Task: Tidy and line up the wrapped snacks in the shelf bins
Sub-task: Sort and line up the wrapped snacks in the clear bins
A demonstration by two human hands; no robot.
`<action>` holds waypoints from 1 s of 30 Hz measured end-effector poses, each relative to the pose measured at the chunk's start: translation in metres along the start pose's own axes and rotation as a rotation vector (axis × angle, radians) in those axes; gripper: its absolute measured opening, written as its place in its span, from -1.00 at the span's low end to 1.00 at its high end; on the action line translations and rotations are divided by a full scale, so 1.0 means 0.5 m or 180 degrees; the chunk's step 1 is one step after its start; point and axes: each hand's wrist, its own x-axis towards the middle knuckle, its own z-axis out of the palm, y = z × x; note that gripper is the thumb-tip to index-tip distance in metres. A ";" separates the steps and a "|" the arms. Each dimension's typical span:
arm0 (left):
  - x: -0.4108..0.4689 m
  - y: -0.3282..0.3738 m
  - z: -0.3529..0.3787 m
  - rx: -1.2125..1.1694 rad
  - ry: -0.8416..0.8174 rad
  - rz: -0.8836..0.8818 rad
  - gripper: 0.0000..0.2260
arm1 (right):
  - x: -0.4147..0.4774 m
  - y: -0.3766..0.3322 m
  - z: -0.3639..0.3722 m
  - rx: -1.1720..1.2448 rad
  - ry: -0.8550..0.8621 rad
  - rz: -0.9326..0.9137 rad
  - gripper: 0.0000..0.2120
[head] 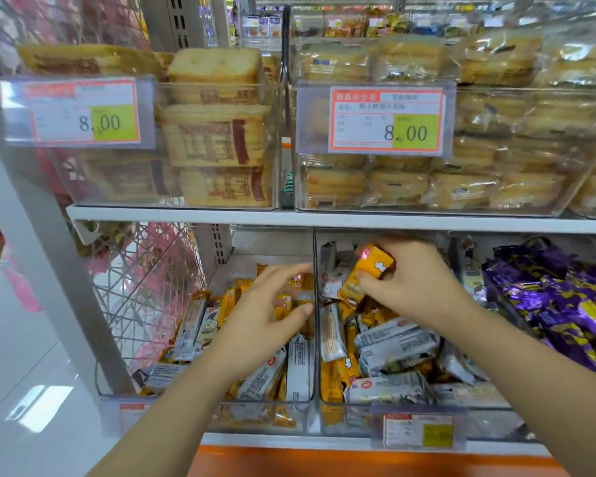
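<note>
Pinches orange snack (pixel 367 270) with right hand (pixel 417 287), just above jumbled bin (pixel 344 421) | holds left hand (pixel 262 318) loose, empty, alongside | best: turn label up, set flat beneath hand, edges squared to neighbours

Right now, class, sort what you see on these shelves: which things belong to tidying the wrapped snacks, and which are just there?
Job: right hand, pinching an orange snack; left hand over the left bin; jumbled snacks in the middle bin.
Just there: purple packets; bread packs above; price tag.
</note>
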 end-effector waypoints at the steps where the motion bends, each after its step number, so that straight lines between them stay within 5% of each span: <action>1: 0.001 0.005 0.004 0.0074 -0.0008 0.0062 -0.54 | -0.002 -0.015 0.002 0.0255 0.0082 -0.0121 -0.87; 3: 0.005 0.015 0.008 0.0233 0.0144 0.0202 -0.52 | -0.001 -0.037 0.017 0.0672 -0.0009 -0.0364 -0.93; 7: 0.006 -0.008 -0.009 0.0325 0.0648 0.0111 -0.71 | 0.009 -0.017 0.044 0.0906 -0.0745 -0.0351 -0.59; 13: -0.013 -0.073 -0.023 0.0814 0.0442 -0.1133 -0.59 | -0.018 0.041 0.057 -0.1025 -0.2090 -0.0301 -0.63; 20: -0.026 -0.021 -0.012 0.0909 0.0275 -0.0283 -0.74 | -0.043 0.039 0.102 -0.2107 -0.1636 -0.0861 -0.66; 26: -0.037 0.005 0.004 0.0696 -0.0440 0.0170 -0.78 | -0.055 0.055 0.098 -0.1552 -0.1513 -0.1219 -0.88; 30: -0.043 0.005 0.010 0.0538 -0.0399 0.0068 -0.80 | -0.063 0.048 0.065 -0.0880 -0.1134 -0.1062 -0.89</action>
